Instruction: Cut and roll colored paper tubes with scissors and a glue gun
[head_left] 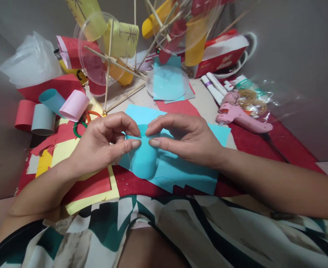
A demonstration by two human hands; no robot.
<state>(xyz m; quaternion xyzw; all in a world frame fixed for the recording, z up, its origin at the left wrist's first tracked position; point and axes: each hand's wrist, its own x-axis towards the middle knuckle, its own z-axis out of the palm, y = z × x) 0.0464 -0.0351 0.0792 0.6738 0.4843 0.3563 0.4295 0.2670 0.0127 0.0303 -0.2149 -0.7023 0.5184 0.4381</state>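
Between my two hands is a light blue paper roll [144, 160], curled into a tube and tilted toward me. The thumb and fingertips of my left hand [110, 136] pinch its upper rim on the left side. Close beside them, my right hand [183, 136] pinches the same rim from the right. Under the roll lies a larger light blue sheet [190, 173] with a stepped cut along its near edge. Scissors with green and orange handles [79, 129] lie partly hidden behind my left hand.
Paper tubes in red, grey, blue and pink [74, 105] stand at the left. A stick frame [108, 67] with plastic discs and coloured tubes rises at the back. On the right lie a pink glue gun [245, 117], white markers [213, 87] and a plastic bag [273, 93].
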